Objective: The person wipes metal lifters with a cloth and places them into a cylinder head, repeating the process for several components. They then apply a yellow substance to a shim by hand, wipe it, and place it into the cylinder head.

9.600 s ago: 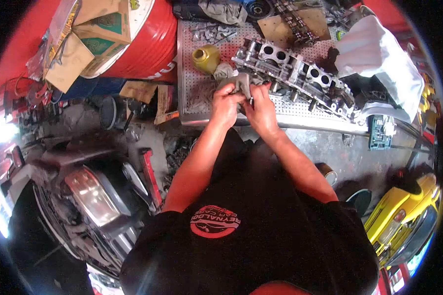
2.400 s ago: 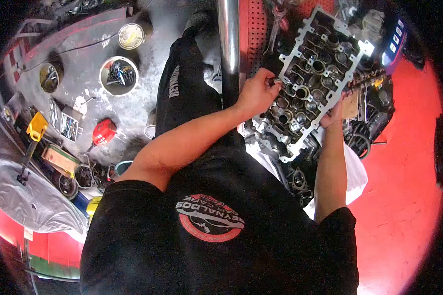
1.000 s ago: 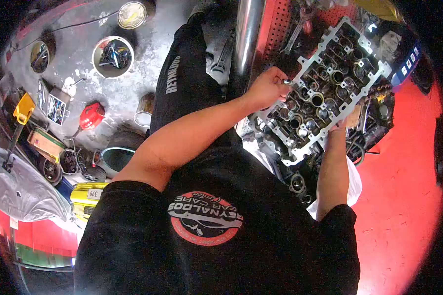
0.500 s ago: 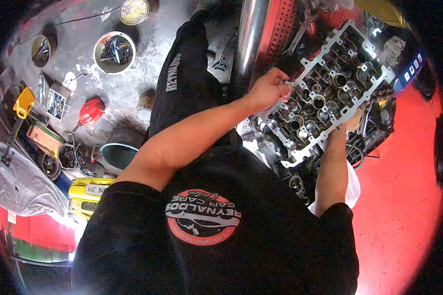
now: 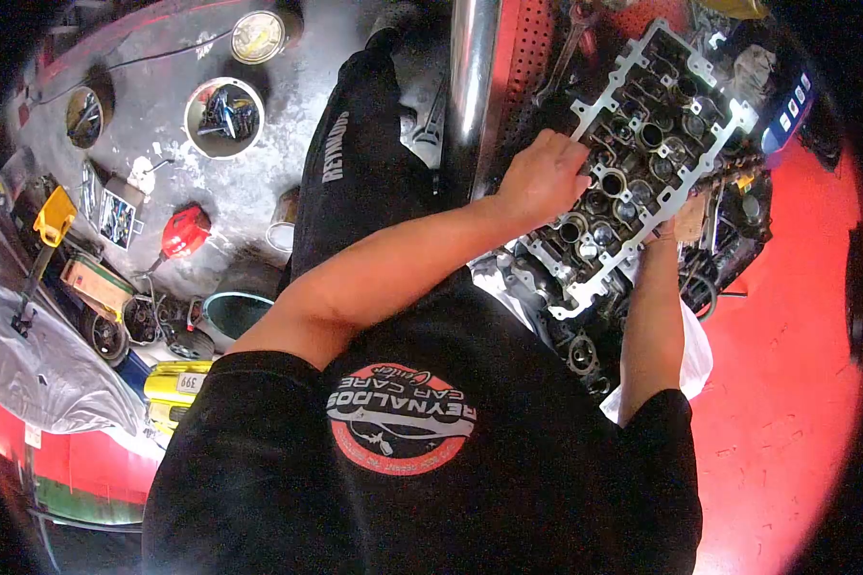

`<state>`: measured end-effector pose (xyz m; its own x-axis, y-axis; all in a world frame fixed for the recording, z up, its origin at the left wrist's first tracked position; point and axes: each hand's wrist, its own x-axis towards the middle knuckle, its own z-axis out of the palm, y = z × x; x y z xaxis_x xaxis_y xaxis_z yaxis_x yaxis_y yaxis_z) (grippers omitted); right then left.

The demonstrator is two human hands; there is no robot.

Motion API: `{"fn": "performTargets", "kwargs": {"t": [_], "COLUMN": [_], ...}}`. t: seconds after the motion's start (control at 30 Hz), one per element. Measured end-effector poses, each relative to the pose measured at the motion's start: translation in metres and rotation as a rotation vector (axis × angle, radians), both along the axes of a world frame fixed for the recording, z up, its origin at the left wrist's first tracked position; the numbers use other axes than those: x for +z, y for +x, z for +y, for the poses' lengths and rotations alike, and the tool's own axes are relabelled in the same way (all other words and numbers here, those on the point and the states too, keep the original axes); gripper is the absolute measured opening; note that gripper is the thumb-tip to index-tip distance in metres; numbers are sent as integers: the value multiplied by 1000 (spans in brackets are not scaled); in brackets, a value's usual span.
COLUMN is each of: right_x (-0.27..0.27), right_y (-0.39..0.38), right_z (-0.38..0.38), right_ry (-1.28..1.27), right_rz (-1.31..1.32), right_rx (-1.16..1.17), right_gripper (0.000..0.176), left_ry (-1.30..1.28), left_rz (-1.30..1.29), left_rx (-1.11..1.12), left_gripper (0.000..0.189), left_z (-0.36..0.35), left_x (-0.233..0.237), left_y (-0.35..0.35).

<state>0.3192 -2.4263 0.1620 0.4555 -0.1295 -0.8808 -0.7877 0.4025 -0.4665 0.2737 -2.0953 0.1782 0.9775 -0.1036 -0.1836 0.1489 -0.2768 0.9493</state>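
Note:
A grey metal engine cylinder head (image 5: 627, 204) lies slanted in front of me, its round bores and valve-train cavities facing up. My left hand (image 5: 547, 174) reaches over its near left edge with the fingers bent and pinched together. What they hold is hidden behind the knuckles. My right hand (image 5: 658, 231) goes in under the right edge of the cylinder head, which covers its fingers, so their grip does not show. A tan, cardboard-like piece (image 5: 690, 218) shows beside that wrist.
Dark engine parts (image 5: 582, 355) crowd around and below the cylinder head. A shiny metal post (image 5: 470, 86) stands left of it, and a blue box (image 5: 789, 110) sits at upper right. Over the floor are a bucket of tools (image 5: 224, 117), a red object (image 5: 184, 231) and a teal-rimmed tub (image 5: 235, 314).
My left hand has moved a little right, farther over the cylinder head. A small silvery part seen at its fingertips is hidden now. My right hand stays under the edge; the whole view has shifted slightly.

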Motion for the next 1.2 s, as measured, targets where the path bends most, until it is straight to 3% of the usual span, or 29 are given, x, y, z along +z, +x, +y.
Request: {"fn": "performTargets", "kwargs": {"t": [0.2, 0.5, 0.8, 1.2], "right_x": [-3, -6, -8, -10], "right_y": [-2, -6, -6, -1], "right_z": [-4, -8, -8, -11], "right_ry": [0, -6, -11, -39], "right_rz": [3, 5, -3, 12], "right_rx": [3, -2, 1, 18], "right_gripper": [40, 40, 39, 39], "left_ry": [-24, 6, 137, 78], "left_rz": [-1, 82, -80, -79], "left_rx": [103, 87, -47, 33], "left_gripper": [38, 30, 16, 14], "left_z": [-6, -21, -18, -17], "left_x": [2, 0, -2, -2], "left_y": [-15, -11, -7, -8]}}
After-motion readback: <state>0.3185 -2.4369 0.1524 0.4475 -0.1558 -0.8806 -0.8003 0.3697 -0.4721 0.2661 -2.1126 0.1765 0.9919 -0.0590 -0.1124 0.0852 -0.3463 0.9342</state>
